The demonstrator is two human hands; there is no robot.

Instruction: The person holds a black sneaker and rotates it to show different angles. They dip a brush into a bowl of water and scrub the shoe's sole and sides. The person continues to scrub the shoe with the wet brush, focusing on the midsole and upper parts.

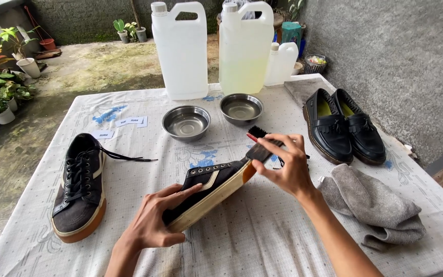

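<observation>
My left hand point(155, 223) grips a black sneaker point(211, 192) with a tan sole, tilted on its side just above the table. My right hand point(285, 166) holds a small brush point(260, 143) with dark bristles and a red handle, pressed against the sneaker's toe end. The matching laced sneaker point(79, 187) lies flat on the table to the left, its lace trailing right.
Two steel bowls point(186, 122) point(240, 109) sit mid-table before two large white jugs point(179, 48) point(244, 46) and a small white bottle point(282, 62). A pair of black loafers point(343, 125) stands at right, a grey cloth point(375, 210) near them. The patterned tablecloth point(262, 236) covers the table.
</observation>
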